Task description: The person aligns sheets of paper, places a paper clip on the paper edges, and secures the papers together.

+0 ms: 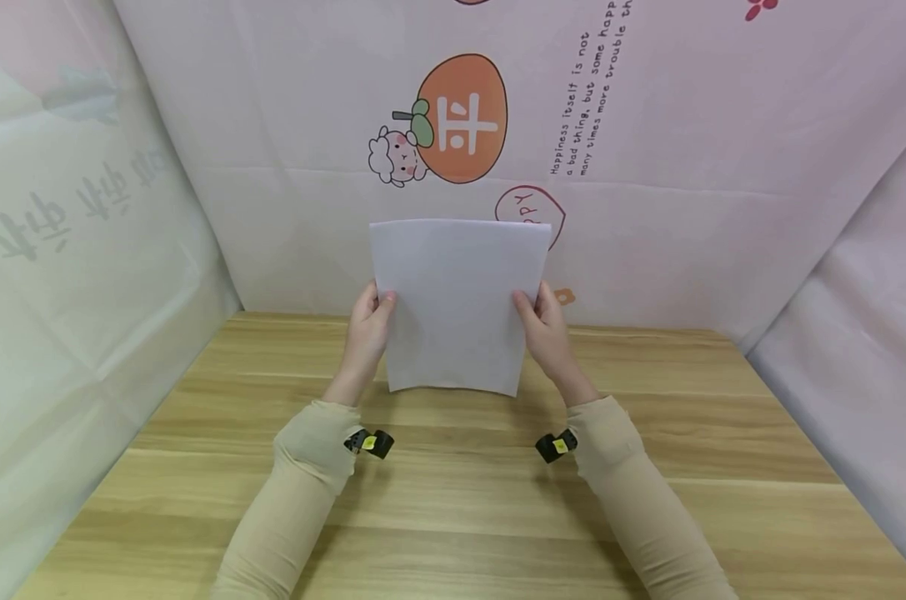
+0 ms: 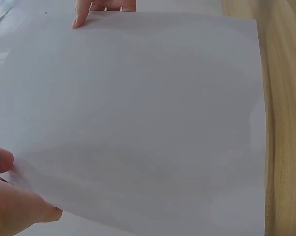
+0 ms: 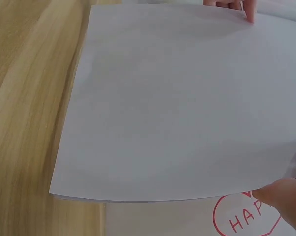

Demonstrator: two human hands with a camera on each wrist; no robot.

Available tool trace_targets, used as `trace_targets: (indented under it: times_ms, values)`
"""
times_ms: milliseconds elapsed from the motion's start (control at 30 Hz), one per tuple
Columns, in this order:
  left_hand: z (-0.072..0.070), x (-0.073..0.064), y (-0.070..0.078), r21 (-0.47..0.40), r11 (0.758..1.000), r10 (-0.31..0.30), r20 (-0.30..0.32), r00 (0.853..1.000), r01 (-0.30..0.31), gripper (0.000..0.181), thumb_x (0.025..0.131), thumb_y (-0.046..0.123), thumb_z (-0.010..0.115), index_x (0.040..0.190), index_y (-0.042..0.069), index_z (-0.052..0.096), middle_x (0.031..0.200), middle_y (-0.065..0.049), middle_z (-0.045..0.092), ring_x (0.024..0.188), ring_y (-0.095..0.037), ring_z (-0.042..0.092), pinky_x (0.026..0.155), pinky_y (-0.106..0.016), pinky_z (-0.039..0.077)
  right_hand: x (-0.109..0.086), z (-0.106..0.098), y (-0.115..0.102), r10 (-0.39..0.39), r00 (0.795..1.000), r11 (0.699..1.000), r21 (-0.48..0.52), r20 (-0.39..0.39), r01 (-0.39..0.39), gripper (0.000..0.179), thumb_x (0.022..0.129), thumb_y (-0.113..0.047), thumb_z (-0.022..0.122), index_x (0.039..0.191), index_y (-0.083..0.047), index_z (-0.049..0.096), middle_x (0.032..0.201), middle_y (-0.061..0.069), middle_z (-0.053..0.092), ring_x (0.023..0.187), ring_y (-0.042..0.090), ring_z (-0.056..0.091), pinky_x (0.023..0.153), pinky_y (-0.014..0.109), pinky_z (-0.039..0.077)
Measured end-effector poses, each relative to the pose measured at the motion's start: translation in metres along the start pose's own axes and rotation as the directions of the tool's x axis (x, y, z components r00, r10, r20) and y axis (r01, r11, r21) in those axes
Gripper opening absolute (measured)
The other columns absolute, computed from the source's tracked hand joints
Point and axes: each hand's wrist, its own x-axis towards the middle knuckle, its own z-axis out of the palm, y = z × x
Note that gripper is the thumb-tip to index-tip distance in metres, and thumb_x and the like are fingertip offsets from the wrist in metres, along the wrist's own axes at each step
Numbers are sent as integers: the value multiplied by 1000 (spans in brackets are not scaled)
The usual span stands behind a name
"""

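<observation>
From the right wrist, reveals HAP in a red print [image 3: 249, 221], against only PPY from the head, plus a second edge just under the lower margin of the white paper [image 1: 456, 304]. Pinches opposite side edges with left hand [image 1: 370, 323] and right hand [image 1: 550, 335], thumbs in front, fingers behind. Holds it tilted over the far wooden tabletop [image 1: 453, 508], well apart from the side cloths [image 1: 85, 300]. Looks blank, smooth, gently bowed at the near edge.
</observation>
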Motion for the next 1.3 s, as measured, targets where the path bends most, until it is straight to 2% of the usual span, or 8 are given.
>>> trace_targets:
  times_ms: [267, 467, 867, 1100, 1300]
  values:
    - [0, 0, 2, -9, 1000, 22, 1, 1000, -22, 40, 101, 9, 37, 139, 1, 41, 143, -12, 44, 133, -21, 39, 114, -37, 25, 0, 0, -2, -21, 1000, 1000, -20, 2, 21, 39, 101, -21, 44, 133, 1, 41, 126, 18, 53, 110, 14, 57, 91, 23, 47]
    - [0, -2, 0, -12, 1000, 19, -8, 1000, -19, 37, 100, 9, 39, 136, 1, 44, 139, -14, 48, 129, -23, 42, 112, -39, 27, -2, 0, 1, 2, 1000, 1000, -24, 3, -2, 38, 101, -21, 44, 132, 2, 42, 124, 18, 55, 106, 12, 58, 89, 22, 48]
    - [-2, -1, 4, -49, 998, 28, 12, 1000, -28, 38, 100, 12, 42, 136, 0, 42, 134, -16, 50, 122, -25, 48, 107, -40, 34, -2, 0, 0, 11, 1000, 1000, 17, -1, -11, 41, 100, -21, 46, 135, 0, 39, 126, 16, 53, 107, 14, 58, 88, 23, 49]
    - [-2, 1, 9, -47, 998, 46, -10, 999, -46, 38, 99, 10, 43, 136, -1, 43, 131, -16, 51, 118, -22, 49, 104, -38, 36, 1, -1, -4, -7, 1000, 1000, 11, -2, 7, 41, 100, -21, 46, 135, -1, 40, 126, 17, 52, 108, 14, 57, 90, 25, 48]
    - [-1, 3, 15, -48, 998, 36, -36, 999, -38, 39, 98, 10, 44, 135, -2, 43, 131, -16, 52, 118, -21, 49, 105, -37, 35, 4, -1, -10, -9, 1000, 1000, 25, -11, 9, 42, 100, -23, 46, 136, -2, 39, 130, 17, 51, 112, 16, 55, 93, 26, 47]
